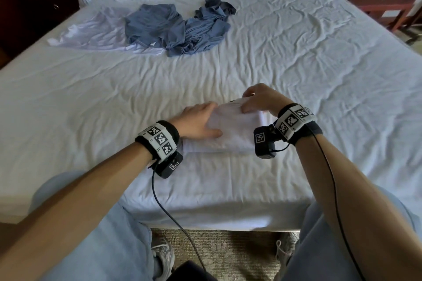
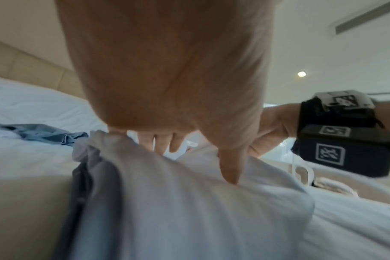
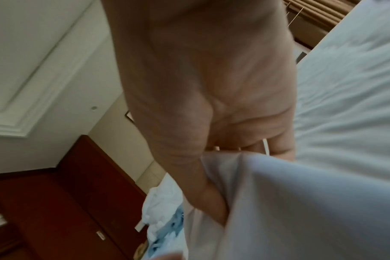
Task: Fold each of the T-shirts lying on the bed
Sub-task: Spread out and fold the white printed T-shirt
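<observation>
Left hand [image 1: 198, 122] flat, fingers straight, pressing folded white T-shirt [image 1: 230, 134]. Right hand [image 1: 260, 98] pinches its far edge. Blue T-shirts [image 1: 173, 27] crumpled on wrinkled bed [image 1: 319, 52].

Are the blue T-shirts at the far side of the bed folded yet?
No, the two blue T-shirts lie crumpled in a heap beside a spread white one.

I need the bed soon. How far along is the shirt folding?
No finished shirt shows. In hand: a white shirt, already a compact rectangle, with the left hand pressing it flat and the right hand gripping its far edge. Left: two crumpled blue shirts and a spread white one.
</observation>
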The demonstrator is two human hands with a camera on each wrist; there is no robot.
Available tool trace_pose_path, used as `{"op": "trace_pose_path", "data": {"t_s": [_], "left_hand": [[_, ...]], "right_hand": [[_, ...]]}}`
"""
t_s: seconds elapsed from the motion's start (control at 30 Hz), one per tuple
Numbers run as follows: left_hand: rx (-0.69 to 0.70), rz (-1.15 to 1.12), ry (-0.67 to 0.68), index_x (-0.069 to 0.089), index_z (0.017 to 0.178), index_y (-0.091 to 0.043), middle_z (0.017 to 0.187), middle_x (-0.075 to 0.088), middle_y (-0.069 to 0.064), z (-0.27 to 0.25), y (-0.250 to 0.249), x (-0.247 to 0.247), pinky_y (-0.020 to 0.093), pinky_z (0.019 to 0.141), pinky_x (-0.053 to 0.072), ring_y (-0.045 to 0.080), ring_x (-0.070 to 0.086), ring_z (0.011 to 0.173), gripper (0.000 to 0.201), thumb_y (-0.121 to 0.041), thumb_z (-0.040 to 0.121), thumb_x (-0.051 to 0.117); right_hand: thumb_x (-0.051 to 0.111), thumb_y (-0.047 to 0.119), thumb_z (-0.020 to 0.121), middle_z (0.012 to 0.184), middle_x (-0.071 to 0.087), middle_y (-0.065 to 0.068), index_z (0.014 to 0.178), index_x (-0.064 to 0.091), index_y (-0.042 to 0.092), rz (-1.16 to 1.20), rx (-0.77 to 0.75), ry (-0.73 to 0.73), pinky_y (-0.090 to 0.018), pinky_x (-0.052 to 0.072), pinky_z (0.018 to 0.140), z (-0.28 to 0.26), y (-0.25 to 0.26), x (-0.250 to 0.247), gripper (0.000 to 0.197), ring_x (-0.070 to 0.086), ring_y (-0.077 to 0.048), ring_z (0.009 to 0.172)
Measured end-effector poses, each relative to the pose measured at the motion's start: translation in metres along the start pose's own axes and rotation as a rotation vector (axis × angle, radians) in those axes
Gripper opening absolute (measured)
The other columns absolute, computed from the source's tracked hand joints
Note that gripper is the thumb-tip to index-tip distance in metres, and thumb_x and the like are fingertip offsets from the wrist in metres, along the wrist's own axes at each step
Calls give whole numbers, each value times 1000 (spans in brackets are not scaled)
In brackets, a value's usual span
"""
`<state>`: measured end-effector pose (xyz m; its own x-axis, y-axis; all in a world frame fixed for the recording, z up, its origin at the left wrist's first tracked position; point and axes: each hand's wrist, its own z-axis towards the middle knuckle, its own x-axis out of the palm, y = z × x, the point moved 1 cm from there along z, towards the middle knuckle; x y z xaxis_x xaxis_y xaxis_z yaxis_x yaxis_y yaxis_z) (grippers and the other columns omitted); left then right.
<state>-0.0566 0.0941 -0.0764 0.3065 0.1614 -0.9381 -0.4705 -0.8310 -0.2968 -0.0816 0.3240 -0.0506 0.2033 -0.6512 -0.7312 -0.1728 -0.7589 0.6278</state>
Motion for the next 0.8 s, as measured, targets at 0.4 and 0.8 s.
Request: {"op": "trace_pose_path", "data": {"t_s": [0.4,0.8], "left_hand": [[95,-779,-291,55,73,-7,67,35,-1,-14,-1,-81,23,56,26,8,35,60,39,-29,82,87],[295,-817,-692,69,97,-2,89,70,-9,-90,-72,-232,25,80,47,3,63,88,23,-20,87,79]], "right_hand": [[85,6,81,62,60,15,102,66,3,493,-588,18,-16,37,52,-61,88,-39,28,48,-1,53],[88,11,76,69,58,8,82,69,9,369,-609,-184,-17,40,59,-129,138,-137,20,53,-4,64]]}}
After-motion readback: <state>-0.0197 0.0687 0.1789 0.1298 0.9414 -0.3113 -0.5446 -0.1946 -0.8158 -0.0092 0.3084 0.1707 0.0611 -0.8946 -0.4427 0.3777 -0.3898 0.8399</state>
